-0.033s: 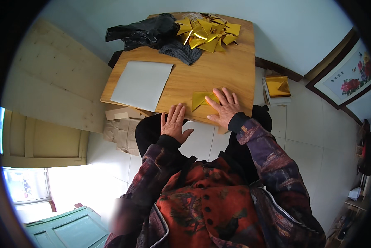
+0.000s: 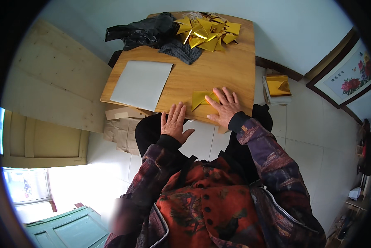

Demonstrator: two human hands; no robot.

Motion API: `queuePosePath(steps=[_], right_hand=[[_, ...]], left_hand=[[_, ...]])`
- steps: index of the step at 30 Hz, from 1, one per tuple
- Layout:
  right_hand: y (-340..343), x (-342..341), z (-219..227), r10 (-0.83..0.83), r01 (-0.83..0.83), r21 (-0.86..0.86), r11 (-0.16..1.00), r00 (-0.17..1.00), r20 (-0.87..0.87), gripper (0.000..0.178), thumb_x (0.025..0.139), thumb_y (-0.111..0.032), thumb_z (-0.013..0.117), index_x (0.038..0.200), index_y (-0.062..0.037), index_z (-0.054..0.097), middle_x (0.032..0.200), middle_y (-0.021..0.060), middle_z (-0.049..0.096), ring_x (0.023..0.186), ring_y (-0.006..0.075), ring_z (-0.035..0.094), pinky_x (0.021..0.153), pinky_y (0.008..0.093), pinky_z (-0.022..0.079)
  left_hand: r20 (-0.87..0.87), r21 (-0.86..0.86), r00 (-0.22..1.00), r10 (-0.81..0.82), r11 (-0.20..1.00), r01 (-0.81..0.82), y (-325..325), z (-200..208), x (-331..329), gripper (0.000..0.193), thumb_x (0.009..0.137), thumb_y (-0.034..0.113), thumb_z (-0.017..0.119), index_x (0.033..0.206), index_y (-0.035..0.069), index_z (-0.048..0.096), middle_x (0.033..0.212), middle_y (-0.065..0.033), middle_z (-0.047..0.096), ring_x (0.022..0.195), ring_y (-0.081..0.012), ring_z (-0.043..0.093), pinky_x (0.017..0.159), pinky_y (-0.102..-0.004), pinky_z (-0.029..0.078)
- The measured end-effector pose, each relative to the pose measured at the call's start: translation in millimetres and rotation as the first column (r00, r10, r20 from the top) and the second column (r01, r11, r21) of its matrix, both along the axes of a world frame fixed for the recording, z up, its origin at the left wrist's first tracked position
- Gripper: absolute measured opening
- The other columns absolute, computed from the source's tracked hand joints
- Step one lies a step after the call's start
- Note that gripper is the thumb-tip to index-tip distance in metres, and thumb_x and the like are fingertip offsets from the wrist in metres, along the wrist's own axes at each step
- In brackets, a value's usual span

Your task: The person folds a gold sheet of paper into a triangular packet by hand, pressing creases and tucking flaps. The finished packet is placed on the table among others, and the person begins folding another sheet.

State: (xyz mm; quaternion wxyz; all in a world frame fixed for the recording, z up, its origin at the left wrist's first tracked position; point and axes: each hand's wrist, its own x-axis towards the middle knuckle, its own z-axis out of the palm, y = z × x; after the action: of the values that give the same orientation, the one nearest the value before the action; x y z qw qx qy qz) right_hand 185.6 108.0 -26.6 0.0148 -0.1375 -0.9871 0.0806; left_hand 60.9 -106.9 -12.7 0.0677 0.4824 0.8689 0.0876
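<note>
Paper (image 2: 200, 99), gold and folded with slanting creases, is lying flat on the table (image 2: 222, 74), close to the edge nearest the person. Its longer direction seems to be running left to right, roughly along that edge, though its right end is disappearing beneath the fingers, so its full outline cannot be told. The right hand (image 2: 226, 110) is clearly the nearer one: it is coming over the piece from the right, palm down, its index finger crossing the gold surface and its thumb reaching toward the table's edge. That grip is released, the fingers spreading and pressing or resting without pinching anything; how firmly, I cannot tell.

The left hand (image 2: 175, 125) is lying to the left of the piece and nearer the body, apart from it, with its fingers pointing up toward the table's edge and its thumb extending to the right. Its grip is also released and grasping nothing; whether its fingertips are touching the edge is unclear.

Beyond the left hand, a grey sheet (image 2: 142, 84) is covering the table's left side. At the far end, a heap of folded gold pieces (image 2: 210, 34) is sitting beside a black plastic bag (image 2: 142, 32), with a dark textured cloth (image 2: 181, 51) lying just in front.
</note>
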Motion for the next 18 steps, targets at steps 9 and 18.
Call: queuePosePath(steps=[9,18], right_hand=[[-1.4,-1.2,6.1,-0.012,0.013,-0.017,1.000,0.999,0.031,0.072,0.087,-0.060,0.055,0.150,-0.0331,0.031,0.159,0.0057,0.015,0.146,0.0338,0.007,0.116,0.0564,0.009],[0.1,-1.1,-3.9,-0.002,0.001,-0.009,1.000,1.000,-0.024,0.070,0.088,-0.061,0.053,0.149,-0.0323,0.033,0.158,0.0060,0.016,0.146,0.0342,0.007,0.115,0.0571,0.007]], left_hand=[[0.037,-0.035,0.944,-0.328,0.944,0.329,66.0,6.5,-19.3,0.108,0.070,0.051,0.076,0.150,0.006,0.020,0.159,-0.0110,0.018,0.147,-0.0281,0.015,0.118,-0.0484,0.013],[-0.067,0.023,0.945,-0.321,0.946,0.323,58.8,-8.3,-23.4,0.098,0.070,0.034,0.077,0.150,0.010,0.025,0.158,-0.0078,0.023,0.145,-0.0241,0.022,0.117,-0.0478,0.017]])
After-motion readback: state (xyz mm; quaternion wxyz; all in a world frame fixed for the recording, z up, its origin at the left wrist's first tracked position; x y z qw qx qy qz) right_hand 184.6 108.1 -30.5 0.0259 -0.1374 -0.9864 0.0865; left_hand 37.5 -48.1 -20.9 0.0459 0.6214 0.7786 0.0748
